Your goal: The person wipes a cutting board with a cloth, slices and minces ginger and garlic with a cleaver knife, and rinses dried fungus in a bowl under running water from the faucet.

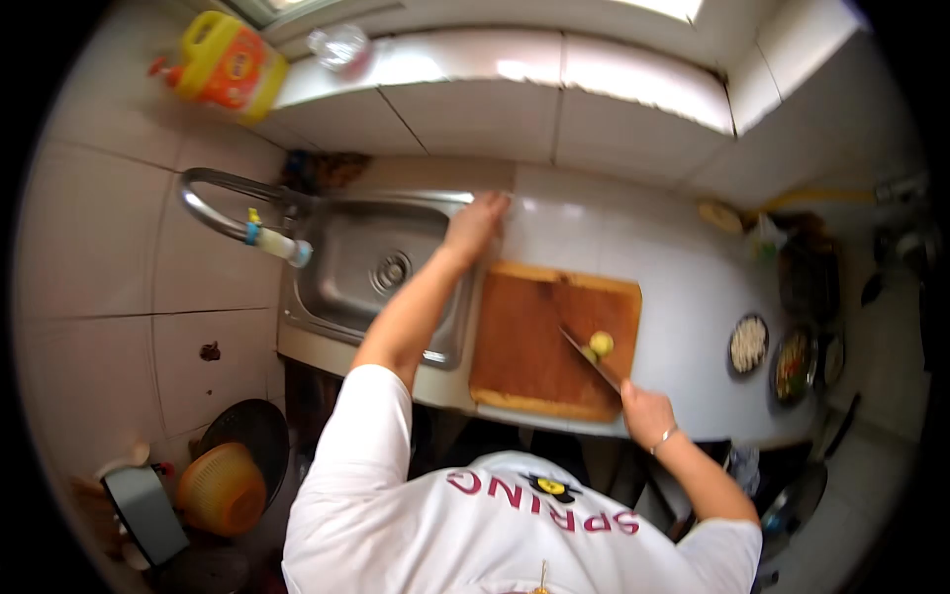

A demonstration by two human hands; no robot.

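Observation:
My right hand (648, 414) is closed around the handle of a kitchen knife (584, 352), with the blade angled over a wooden cutting board (524, 342). Beside the blade on the board lie small yellow-green pieces of food (601, 344); their kind is unclear. My left hand (477, 228) reaches to the far right corner of the steel sink (336, 223), by the white counter. Its fingers are blurred, and I cannot make out whether they hold anything.
A curved faucet (213, 203) hangs over the sink's left side. On the counter at right stand a dish of white pieces (749, 345) and a plate of mixed food (794, 364). A yellow jug (233, 64) and clear plastic (339, 48) sit at the window ledge. Lower left is an orange basket (223, 487).

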